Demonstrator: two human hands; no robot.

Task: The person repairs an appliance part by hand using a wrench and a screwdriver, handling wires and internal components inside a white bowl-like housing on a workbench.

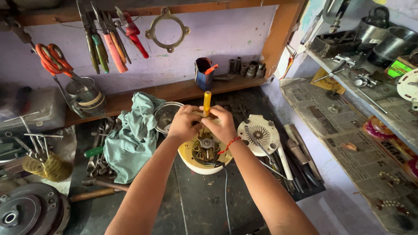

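The yellow-handled screwdriver (207, 103) is pinched upright between both hands, the left hand (184, 123) and right hand (223, 125) pressed together around its shaft, probably for steadiness over the open cream motor housing (191, 159) on the dark table (196, 204). Room is tight: a teal cloth (133, 137) is crowded in on the left, a white slotted cover (260, 130) and loose tools on the right.

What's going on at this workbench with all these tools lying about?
A person is bent over an opened cream-coloured appliance housing on the dark bench, its motor and wiring exposed. Both hands meet above it: the left hand and right hand grip a yellow-handled screwdriver held upright, pointing down into the housing. A round white cover lies to the right, a teal cloth to the left.
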